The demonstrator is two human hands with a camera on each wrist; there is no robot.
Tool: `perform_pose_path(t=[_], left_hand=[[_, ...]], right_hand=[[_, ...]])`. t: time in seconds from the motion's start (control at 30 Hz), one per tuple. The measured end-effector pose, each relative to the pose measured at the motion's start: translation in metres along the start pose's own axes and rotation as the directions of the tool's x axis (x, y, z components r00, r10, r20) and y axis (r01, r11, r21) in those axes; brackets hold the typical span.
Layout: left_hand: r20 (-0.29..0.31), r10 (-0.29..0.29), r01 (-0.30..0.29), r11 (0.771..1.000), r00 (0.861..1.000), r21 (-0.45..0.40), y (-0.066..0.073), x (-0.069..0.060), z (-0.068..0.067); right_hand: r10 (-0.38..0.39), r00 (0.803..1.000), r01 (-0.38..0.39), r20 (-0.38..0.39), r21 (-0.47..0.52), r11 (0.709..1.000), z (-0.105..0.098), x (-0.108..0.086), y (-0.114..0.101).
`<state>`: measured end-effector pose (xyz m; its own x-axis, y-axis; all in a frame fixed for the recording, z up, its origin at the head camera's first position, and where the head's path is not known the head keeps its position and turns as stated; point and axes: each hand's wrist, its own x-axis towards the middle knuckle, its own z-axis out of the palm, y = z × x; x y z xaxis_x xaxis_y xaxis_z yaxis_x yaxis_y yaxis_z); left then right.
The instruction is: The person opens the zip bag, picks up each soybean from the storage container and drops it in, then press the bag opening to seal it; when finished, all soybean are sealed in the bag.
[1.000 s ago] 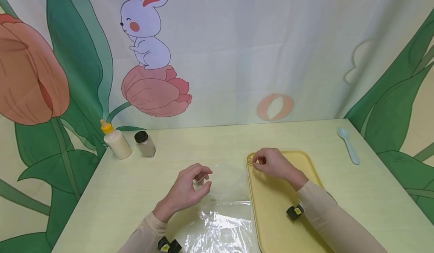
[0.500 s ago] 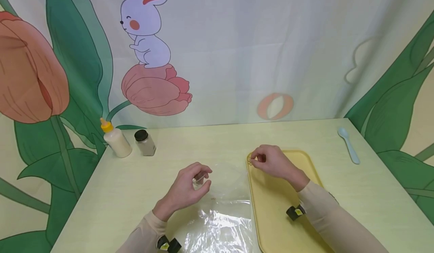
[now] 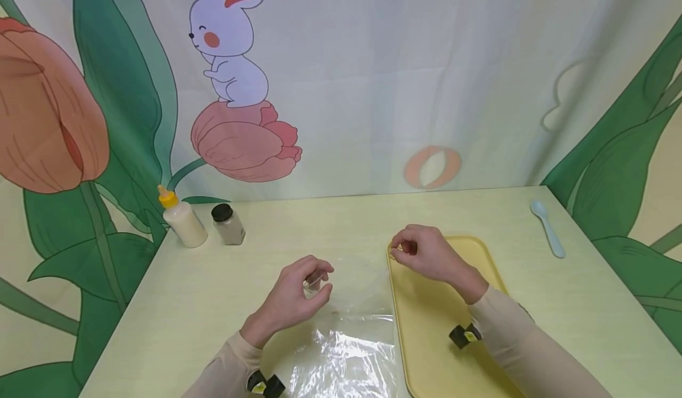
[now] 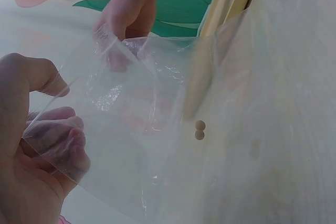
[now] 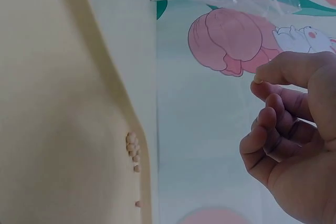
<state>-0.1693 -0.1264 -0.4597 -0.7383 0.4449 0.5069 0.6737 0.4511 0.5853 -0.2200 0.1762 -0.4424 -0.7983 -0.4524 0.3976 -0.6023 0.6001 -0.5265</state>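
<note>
Pale table (image 3: 314, 226), bead (image 5: 258, 80) pinched between right fingers (image 5: 289, 98), left fingers (image 3: 311, 263) wide at clear bag (image 3: 351, 356)

Which kind of room this is cannot be told, but it looks like a child-themed corner: behind the pale tabletop (image 3: 298, 226) hangs a creased cloth backdrop (image 3: 341, 90) printed with a cartoon rabbit (image 3: 234, 42), oversized tulips (image 3: 48, 114) and green leaves (image 3: 620, 173). A bottle (image 3: 186, 225) and a black-lidded jar (image 3: 229, 230) stand far left; a pale blue spoon (image 3: 549, 230) lies far right.
</note>
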Motion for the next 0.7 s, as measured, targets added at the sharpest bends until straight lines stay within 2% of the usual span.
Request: perform_pose_path(t=[0.27, 0.7], left_hand=[[-0.001, 0.004, -0.004, 1.0, 1.0, 0.006, 0.001, 0.002, -0.002], [-0.001, 0.0, 0.0, 1.0, 1.0, 0.007, 0.0, 0.002, -0.003]], right_hand=[[-0.033, 0.999, 0.033, -0.033, 0.012, 0.999, -0.006, 0.002, -0.018], [-0.106, 0.992, 0.11, -0.075, 0.043, 0.993, -0.008, 0.002, -0.036]])
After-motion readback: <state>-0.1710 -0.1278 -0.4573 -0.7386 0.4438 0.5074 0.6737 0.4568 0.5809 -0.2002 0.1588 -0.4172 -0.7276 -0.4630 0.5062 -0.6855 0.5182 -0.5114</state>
